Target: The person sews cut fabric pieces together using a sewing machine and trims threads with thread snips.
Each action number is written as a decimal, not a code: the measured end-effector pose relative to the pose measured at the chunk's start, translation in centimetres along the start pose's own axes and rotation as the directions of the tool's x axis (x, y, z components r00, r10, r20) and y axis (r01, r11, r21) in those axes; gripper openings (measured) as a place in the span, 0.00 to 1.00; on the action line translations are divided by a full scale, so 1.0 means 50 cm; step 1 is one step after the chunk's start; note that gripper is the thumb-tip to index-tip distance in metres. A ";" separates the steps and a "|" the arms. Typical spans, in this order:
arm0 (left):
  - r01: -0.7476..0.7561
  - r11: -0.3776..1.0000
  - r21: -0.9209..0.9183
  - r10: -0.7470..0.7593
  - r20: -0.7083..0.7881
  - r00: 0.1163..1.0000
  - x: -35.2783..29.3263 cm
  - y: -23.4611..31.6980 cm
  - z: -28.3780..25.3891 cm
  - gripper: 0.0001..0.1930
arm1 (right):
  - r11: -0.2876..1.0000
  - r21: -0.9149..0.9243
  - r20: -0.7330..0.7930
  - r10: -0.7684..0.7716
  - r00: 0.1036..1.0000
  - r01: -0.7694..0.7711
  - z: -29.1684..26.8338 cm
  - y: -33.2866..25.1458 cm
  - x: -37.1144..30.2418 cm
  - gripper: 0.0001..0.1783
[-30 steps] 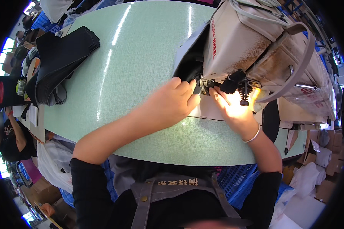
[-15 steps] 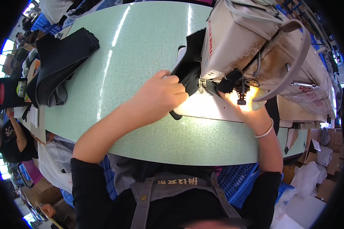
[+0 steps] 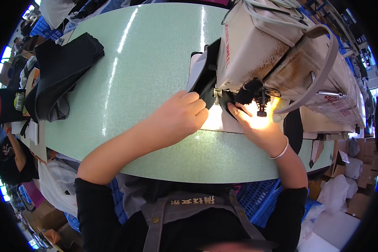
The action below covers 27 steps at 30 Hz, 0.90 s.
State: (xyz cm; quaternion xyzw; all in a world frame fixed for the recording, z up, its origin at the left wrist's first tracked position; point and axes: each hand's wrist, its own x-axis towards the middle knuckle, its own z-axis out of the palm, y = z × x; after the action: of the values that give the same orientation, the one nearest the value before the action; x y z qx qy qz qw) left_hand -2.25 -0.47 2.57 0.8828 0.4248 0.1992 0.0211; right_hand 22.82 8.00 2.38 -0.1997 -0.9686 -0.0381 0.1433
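Observation:
A cream sewing machine stands on the pale green table, its lamp glaring under the head. Beside its metal presser foot, a black sheet of fabric-like material stands partly raised, showing a grey-white face on its left. My left hand is closed on the near edge of this black piece, left of the foot. To the right of the foot, my right hand rests with fingers stretched out on a black part of the material. Strong light washes out some of those fingers.
A folded stack of black pieces lies at the table's left. The grey curved tube and a spring-loaded knob sit close to my right hand. Blue crates are below the table's front edge. Another person's arm shows far left.
My right hand has shifted left, closer to the presser foot, its fingers now on the black material. My left hand has moved slightly down, and more of the raised piece's pale face shows.

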 end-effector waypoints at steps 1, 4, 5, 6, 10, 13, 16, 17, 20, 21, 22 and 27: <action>0.003 1.000 0.010 -0.003 -0.005 1.000 0.001 0.004 0.004 0.11 | 0.998 -0.053 -0.021 -0.031 0.999 0.029 0.001 -0.007 0.000 0.15; 0.024 1.000 0.008 -0.024 -0.026 0.999 0.003 0.013 0.016 0.11 | 0.999 -0.040 -0.032 -0.022 0.999 0.021 0.004 -0.026 0.003 0.14; 0.034 0.999 -0.001 -0.034 -0.034 0.999 0.003 0.016 0.021 0.11 | 1.000 -0.007 -0.024 -0.004 1.000 0.004 0.005 -0.030 0.004 0.15; 0.055 0.998 -0.028 -0.056 -0.043 0.998 0.003 0.019 0.025 0.12 | 1.000 0.012 -0.022 -0.022 1.000 0.022 0.006 -0.032 0.005 0.16; 0.093 0.987 -0.134 -0.104 -0.075 0.992 -0.001 0.028 0.041 0.13 | 0.999 0.026 -0.029 -0.042 0.999 0.043 0.008 -0.036 0.009 0.18; 0.091 0.986 -0.142 -0.105 -0.095 0.990 -0.003 0.028 0.047 0.14 | 1.000 0.012 -0.049 -0.023 0.999 0.024 0.009 -0.043 0.013 0.21; 0.088 0.992 -0.092 -0.098 -0.119 0.988 0.001 0.026 0.055 0.14 | 0.999 0.011 -0.069 -0.037 0.997 0.038 0.009 -0.046 0.016 0.22; 0.080 0.995 -0.067 -0.088 -0.125 0.988 0.003 0.026 0.058 0.14 | 0.999 0.005 -0.061 -0.041 0.997 0.042 0.009 -0.046 0.016 0.23; 0.035 0.995 0.098 -0.010 -0.251 0.968 0.010 0.013 0.065 0.13 | 0.996 0.041 -0.073 -0.072 0.995 0.076 0.008 -0.037 0.015 0.21; 0.032 0.997 0.074 -0.013 -0.244 0.970 0.010 0.009 0.066 0.13 | 0.995 0.039 -0.068 -0.085 0.994 0.088 0.009 -0.033 0.014 0.21; 0.037 0.998 0.052 -0.024 -0.230 0.973 0.009 0.005 0.067 0.13 | 0.994 0.034 -0.064 -0.100 0.993 0.102 0.010 -0.029 0.012 0.21; 0.023 0.999 -0.041 -0.031 -0.225 0.974 0.009 -0.011 0.072 0.13 | 0.993 0.037 -0.060 -0.105 0.993 0.108 0.020 -0.016 0.005 0.20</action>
State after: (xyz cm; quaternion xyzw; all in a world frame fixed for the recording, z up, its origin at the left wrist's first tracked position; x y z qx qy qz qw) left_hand -1.08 0.72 -0.72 0.8481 0.4325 0.3058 -0.0076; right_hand 21.99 7.49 1.50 -0.1436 -0.9739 -0.0318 0.1732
